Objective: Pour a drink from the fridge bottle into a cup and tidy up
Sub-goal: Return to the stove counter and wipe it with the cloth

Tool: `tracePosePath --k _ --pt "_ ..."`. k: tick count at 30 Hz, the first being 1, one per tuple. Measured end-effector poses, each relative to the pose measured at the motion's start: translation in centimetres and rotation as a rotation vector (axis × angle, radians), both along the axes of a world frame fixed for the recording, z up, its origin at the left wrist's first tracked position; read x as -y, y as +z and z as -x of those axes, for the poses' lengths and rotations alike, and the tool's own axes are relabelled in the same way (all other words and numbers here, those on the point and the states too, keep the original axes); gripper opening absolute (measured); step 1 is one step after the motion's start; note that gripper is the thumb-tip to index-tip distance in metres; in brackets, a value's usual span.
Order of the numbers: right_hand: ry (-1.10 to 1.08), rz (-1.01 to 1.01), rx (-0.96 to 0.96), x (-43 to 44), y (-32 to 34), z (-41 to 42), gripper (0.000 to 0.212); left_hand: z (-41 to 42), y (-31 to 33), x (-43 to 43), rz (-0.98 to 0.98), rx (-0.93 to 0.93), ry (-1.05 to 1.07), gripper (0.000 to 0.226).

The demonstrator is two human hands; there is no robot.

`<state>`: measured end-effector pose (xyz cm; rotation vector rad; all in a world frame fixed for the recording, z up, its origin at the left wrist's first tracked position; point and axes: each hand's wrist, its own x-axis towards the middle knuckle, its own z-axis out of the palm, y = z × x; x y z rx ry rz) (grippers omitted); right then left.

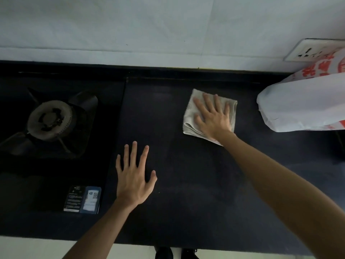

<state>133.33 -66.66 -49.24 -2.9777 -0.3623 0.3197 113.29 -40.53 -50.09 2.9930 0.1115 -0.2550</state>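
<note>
A folded grey cloth (190,116) lies flat on the dark countertop (177,184), right of centre. My right hand (212,116) presses down on the cloth with its fingers spread, palm flat, covering most of it. My left hand (133,176) rests flat on the bare countertop nearer to me, fingers apart, holding nothing. No bottle and no cup are in view.
A gas hob (50,120) with a burner and pan support fills the left side; a label sticker (82,200) is on its front corner. A white plastic bag with red print (302,103) sits at the right. A wall socket (309,50) is on the white wall behind.
</note>
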Motion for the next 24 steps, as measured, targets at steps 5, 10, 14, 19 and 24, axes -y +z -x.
tracePosePath --k 5,10,14,19,24 --pt "-0.197 -0.014 0.008 4.3 0.0 5.0 0.063 0.0 0.0 0.3 0.0 -0.01 0.007 0.082" --pt "-0.26 0.023 -0.028 0.8 -0.3 8.1 0.066 -0.1 0.1 0.2 0.012 -0.022 0.016 0.082" --pt "-0.131 0.049 -0.018 -3.1 -0.4 7.4 0.066 -0.2 0.3 0.4 0.012 -0.03 0.017 0.083" --pt "0.053 0.028 -0.015 -9.1 -0.3 4.7 0.068 0.0 0.4 0.4 0.027 -0.025 0.019 0.083" --pt "0.174 -0.023 0.007 -15.0 -0.3 0.2 0.067 0.0 0.4 0.5 0.039 -0.024 0.021 0.083"
